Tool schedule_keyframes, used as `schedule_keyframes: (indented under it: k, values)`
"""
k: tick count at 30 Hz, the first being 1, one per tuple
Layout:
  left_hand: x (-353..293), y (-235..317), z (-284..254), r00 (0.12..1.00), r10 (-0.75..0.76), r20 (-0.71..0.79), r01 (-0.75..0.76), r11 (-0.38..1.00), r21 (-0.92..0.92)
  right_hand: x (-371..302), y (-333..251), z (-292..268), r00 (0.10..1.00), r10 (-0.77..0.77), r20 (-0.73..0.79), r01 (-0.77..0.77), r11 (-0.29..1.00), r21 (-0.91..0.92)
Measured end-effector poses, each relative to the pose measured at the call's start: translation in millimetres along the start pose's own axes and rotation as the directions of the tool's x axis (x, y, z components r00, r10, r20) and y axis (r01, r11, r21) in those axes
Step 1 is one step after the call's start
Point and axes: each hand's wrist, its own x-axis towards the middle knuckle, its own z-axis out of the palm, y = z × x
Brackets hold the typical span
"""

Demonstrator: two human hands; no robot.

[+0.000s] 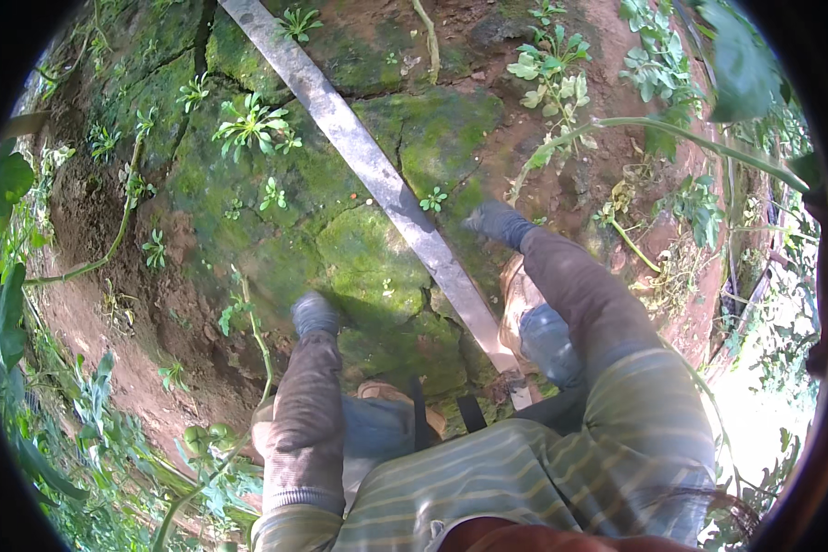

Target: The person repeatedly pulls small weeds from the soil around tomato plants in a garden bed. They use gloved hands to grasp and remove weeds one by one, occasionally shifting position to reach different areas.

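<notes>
A striped shirt (474, 469) looms nearest. Left of the pale strip (388, 193) is the left hand (315, 315); right of it, the right hand (497, 224), near a small weed (433, 199) at its edge; I can't tell either's finger spread or hold. Steady footing astride the strip should help.

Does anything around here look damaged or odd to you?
Yes: beside the long pale strip, dark cracks break up the mossy soil. Upper right, some leaves look yellowed, unlike the green foliage nearby.

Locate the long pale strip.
In the head view, the strip runs diagonally across mossy ground, from the top, left of centre, down between the left hand and right hand.
</notes>
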Motion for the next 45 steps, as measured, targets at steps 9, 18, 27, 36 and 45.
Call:
schedule_keyframes:
  k: [9, 18, 27, 36, 45]
  values:
    - [6.1, -3.3, 4.8, 1.000, 0.003, -0.019, -0.003, 1.000, 0.026, 7.8, -0.7, -109.8, 0.886, -0.315, -0.339, -0.075, 0.624, -0.778]
    - [0.1, -1.8, -2.7, 0.997, 0.072, -0.023, -0.074, 0.994, -0.084, -3.2, 9.5, -41.7, 0.952, -0.270, -0.146, 0.049, 0.603, -0.796]
    - [-1.4, -10.6, 4.8, 0.993, 0.085, -0.086, -0.090, 0.995, -0.052, 19.0, -52.2, 0.6, 0.891, -0.412, -0.192, 0.352, 0.892, -0.284]
    - [1.6, -16.0, 15.4, 0.986, 0.112, -0.125, -0.128, 0.983, -0.129, 26.7, -65.7, 15.3, 0.849, -0.523, -0.072, 0.438, 0.774, -0.456]
    - [5.9, -23.5, 24.4, 0.977, 0.111, -0.180, -0.140, 0.977, -0.159, -33.6, 15.7, -101.5, 0.994, -0.011, -0.104, -0.040, 0.881, -0.471]
